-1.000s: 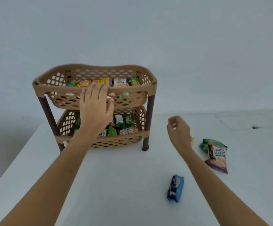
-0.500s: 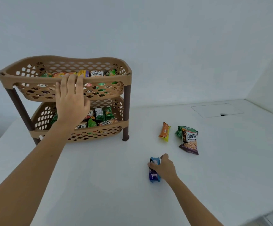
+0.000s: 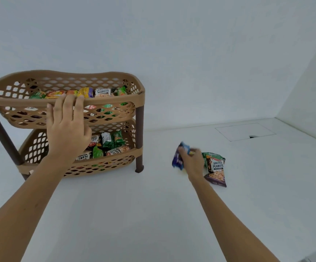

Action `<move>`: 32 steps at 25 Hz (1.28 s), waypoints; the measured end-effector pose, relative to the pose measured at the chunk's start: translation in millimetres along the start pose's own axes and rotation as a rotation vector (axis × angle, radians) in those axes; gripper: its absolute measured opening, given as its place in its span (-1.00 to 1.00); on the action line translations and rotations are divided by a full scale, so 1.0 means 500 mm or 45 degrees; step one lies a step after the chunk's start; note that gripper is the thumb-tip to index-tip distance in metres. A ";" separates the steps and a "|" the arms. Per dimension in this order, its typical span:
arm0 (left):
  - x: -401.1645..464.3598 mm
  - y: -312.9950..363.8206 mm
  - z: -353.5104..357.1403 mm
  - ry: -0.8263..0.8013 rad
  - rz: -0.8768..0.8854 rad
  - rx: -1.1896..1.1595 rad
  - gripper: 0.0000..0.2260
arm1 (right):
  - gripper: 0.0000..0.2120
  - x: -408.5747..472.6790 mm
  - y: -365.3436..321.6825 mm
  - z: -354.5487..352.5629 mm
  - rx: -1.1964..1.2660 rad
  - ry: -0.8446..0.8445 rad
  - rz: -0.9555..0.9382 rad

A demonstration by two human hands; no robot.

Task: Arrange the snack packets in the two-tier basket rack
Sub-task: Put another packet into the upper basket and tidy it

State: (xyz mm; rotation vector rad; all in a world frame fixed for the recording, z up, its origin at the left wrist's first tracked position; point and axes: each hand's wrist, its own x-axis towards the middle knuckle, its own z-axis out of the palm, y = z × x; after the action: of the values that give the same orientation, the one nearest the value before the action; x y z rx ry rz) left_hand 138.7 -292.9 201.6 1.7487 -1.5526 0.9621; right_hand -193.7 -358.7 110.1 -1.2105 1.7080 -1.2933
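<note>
While both forearms stretch out over the white table [image 3: 134, 214], the right hand [image 3: 192, 163] sits above its middle, fingers curled round a blue snack packet [image 3: 179, 157] that is blurred, so its print cannot be read. Just beside that hand, toward the right edge, a salted peanuts packet [image 3: 216, 170] lies flat on the smooth surface, glossy, green at its top and dark purple at its foot, with a green packet [image 3: 204, 158] tucked partly behind the hand.

Toward the left edge stands the two-tier basket rack [image 3: 115, 97], tan plastic with diamond-shaped lattice walls, wavy rims and dark brown round legs [image 3: 139, 140]. The left hand [image 3: 66, 129] rests against its front, fingers straight and close together, their tips on the upper tier's front rim.

Behind that hand the lower tier [image 3: 127, 154] holds a jumble of crinkled green and peanut packets. The upper tier holds a row of packets standing along its middle: green, orange, yellow and purple, and another salted peanuts pack [image 3: 102, 92]. Beyond the rack rises a plain pale wall [image 3: 172, 44].
</note>
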 end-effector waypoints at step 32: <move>0.040 0.027 0.014 0.227 -0.069 -0.162 -0.69 | -0.84 0.111 -0.533 0.246 -0.420 -0.607 -0.822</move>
State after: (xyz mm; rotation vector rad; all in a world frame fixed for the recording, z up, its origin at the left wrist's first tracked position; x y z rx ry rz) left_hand 127.0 -311.7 213.9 1.5646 -1.4144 0.9437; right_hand -29.3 -473.5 331.7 -2.1877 1.2429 -0.9442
